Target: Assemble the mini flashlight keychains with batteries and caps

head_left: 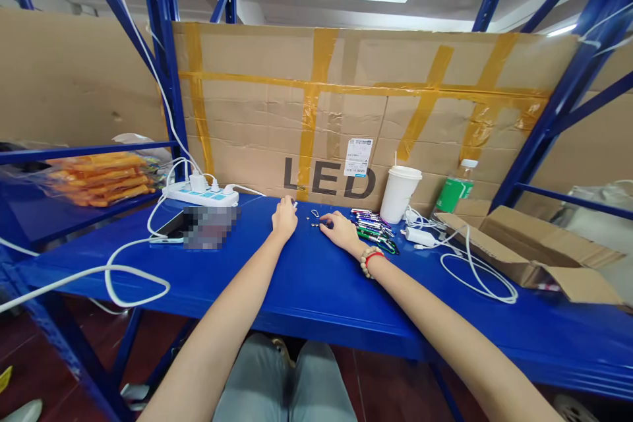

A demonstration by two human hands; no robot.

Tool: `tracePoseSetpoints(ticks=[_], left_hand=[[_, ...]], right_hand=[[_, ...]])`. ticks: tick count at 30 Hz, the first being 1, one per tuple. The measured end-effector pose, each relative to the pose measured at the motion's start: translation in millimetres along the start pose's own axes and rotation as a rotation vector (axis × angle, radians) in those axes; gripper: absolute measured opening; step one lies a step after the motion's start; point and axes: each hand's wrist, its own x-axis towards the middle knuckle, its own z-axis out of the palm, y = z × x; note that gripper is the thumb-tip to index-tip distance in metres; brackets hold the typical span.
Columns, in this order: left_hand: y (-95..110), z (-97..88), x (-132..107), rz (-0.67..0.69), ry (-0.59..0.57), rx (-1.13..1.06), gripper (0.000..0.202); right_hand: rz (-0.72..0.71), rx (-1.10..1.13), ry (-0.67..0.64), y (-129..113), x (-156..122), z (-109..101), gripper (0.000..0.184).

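On the blue tabletop, my left hand (285, 219) is closed, with a small light, shiny piece (295, 205) showing at its fingertips; its kind is too small to make out. My right hand (341, 231), wearing a beaded bracelet and a red cord on the wrist, rests with fingers stretched out over the table. Its fingertips are beside a few tiny metal pieces (314, 225) and a small silvery clip-like ring (315, 213). Just right of that hand lies a pile of colourful metallic carabiners or pen-like pieces (373, 224), with a green carabiner (390, 247) at its near end.
A white cup with a straw (399, 194), a green-labelled bottle (455, 190), white cables (487, 277) and an open cardboard box (534, 244) stand right. Left are a power strip (202, 194) and a phone-like device (180, 224). A cardboard wall (257, 119) stands behind.
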Motion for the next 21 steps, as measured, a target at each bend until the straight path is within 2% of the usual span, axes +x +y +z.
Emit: tracePoseSetpoints(ticks=[3,7,14,21], left_hand=[[-1.1,-0.1,1.7,-0.073,0.021,-0.008,0.024],[4.4,-1.1,-0.8,-0.042,0.008,-0.03,0.018],[19.3,-4.9,-8.7,0.154,-0.046,-0.09,0.014],[22.7,-5.0,-8.9,0.368,-0.092,-0.123,0.016]], right_hand=[[-0.038,0.026,-0.003,2.9,-1.3,-0.1,0.031],[-0.091,0.036,-0.023,2.9,-6.0,-3.3,0.031],[-0.103,0.044,-0.003,-6.4,-13.4,-12.0,0.02],[-0.023,0.088,0.041,-5.9,-11.0,-7.7,0.016]])
